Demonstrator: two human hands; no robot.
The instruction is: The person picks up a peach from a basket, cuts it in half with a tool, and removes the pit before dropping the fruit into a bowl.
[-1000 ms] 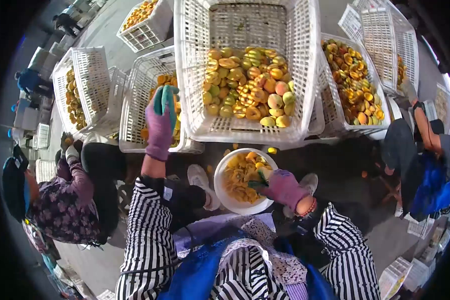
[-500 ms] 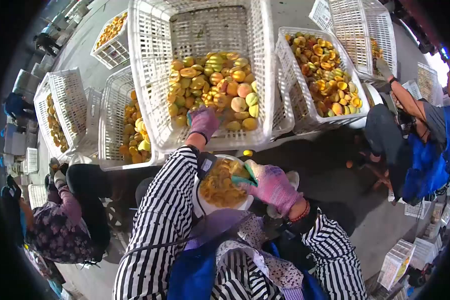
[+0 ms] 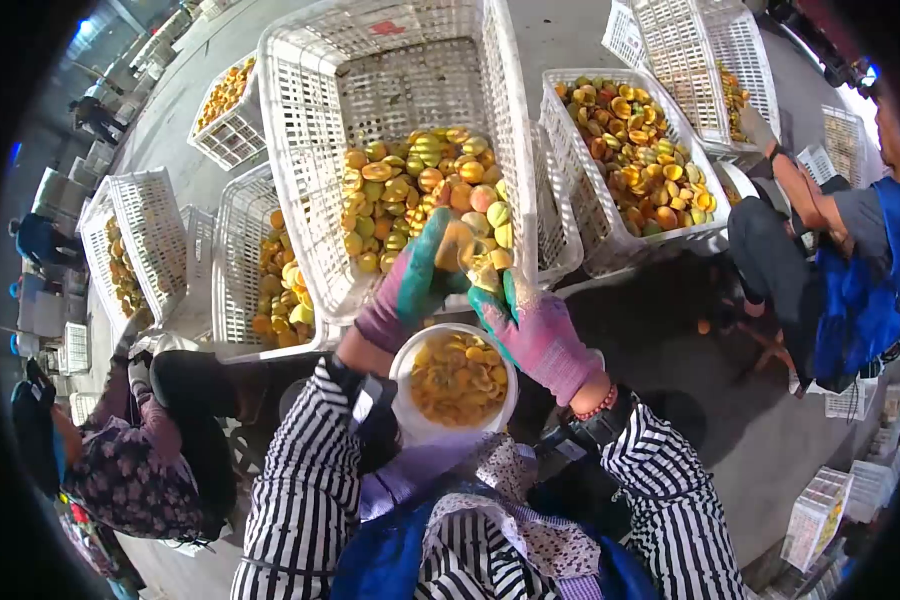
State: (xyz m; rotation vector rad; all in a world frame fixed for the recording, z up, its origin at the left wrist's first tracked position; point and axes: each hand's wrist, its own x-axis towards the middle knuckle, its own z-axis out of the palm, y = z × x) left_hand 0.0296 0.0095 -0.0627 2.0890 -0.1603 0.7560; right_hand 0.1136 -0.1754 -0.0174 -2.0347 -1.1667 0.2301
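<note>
My left hand (image 3: 410, 278), in a pink and green glove, is closed around an orange-yellow peach (image 3: 457, 245) above the near rim of a large white crate (image 3: 310, 180). My right hand (image 3: 542, 338), gloved the same way, grips a pale yellow peach piece (image 3: 487, 270) close beside it. Motion blur hides whether the two pieces are joined. Inside the tilted crate lie many peaches (image 3: 425, 155), some grooved or cut. Below my hands stands a white bucket (image 3: 401, 398) filled with yellow peach pieces (image 3: 458, 380).
White crates of cut peaches stand to the right (image 3: 610, 225) and left (image 3: 232, 255). One co-worker (image 3: 850, 270) sits at the right with a hand in a crate; another (image 3: 135, 450) sits at the left. More crates line the floor behind.
My left hand has drawn back from the peaches in the crate and now holds one. My right hand has risen from the bucket to meet it. The view has shifted slightly.
</note>
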